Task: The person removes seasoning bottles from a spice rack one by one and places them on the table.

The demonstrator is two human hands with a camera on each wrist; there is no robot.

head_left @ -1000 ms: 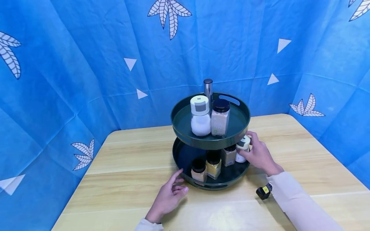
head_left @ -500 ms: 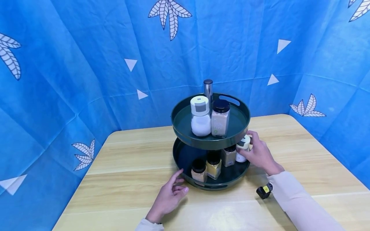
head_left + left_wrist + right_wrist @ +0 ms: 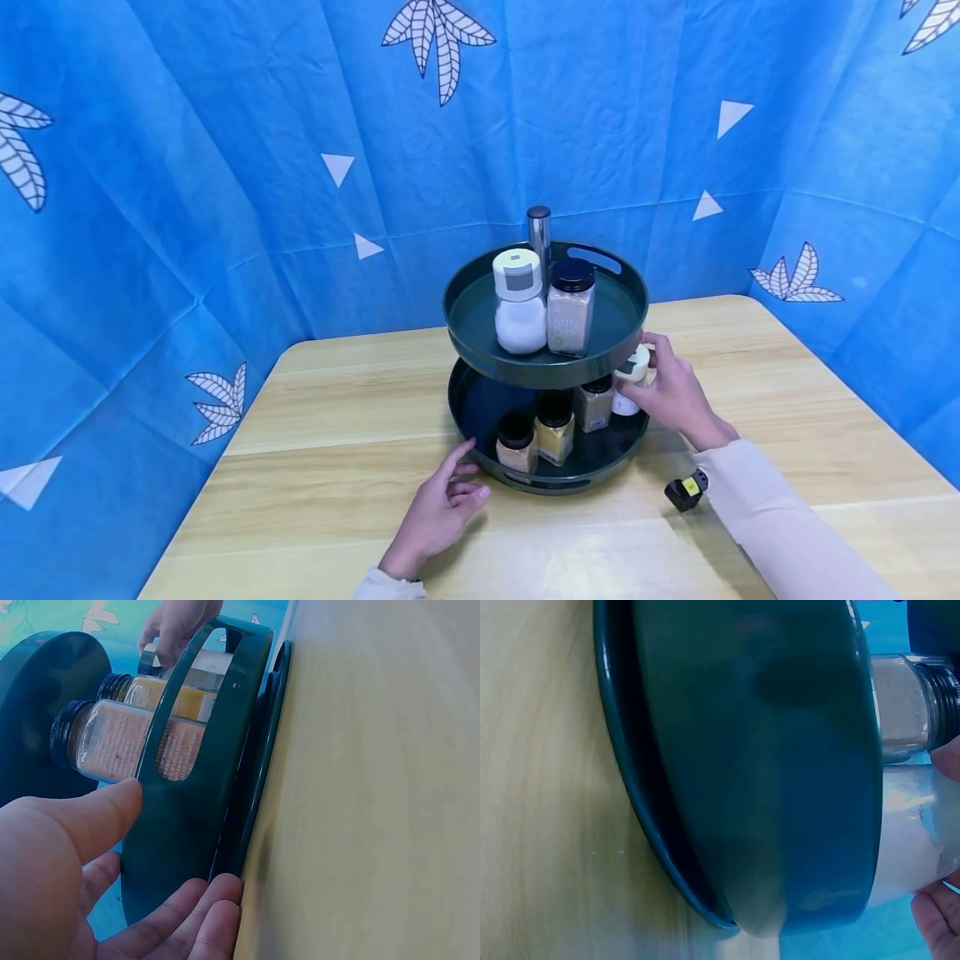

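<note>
A two-tier dark green rotating tray stands on the table, with an upper tray (image 3: pixel 480 360) above a lower tray (image 3: pixel 558 487). At the right of the lower tray, my right hand (image 3: pixel 678 396) grips a white-capped seasoning jar (image 3: pixel 630 367) with white contents between thumb and fingers. My left hand (image 3: pixel 435 517) rests by the lower tray's front-left rim, its fingers relaxed against the outer wall. Inside that tray, two black-capped spice jars, one pinkish (image 3: pixel 517 454) and one yellow (image 3: pixel 555 437), stand near the front. A brown spice jar (image 3: pixel 594 408) is beside the gripped one.
On the upper tray stand another white-capped jar (image 3: pixel 520 308) and a black-capped square jar (image 3: pixel 572 312), in front of a metal centre post (image 3: pixel 539 233). The wooden table (image 3: pixel 330 417) extends around the stand. A blue patterned cloth (image 3: pixel 450 167) hangs behind and at the sides.
My right hand has raised the white-capped jar slightly within the lower tray. The left hand and the other jars have stayed where they were.
</note>
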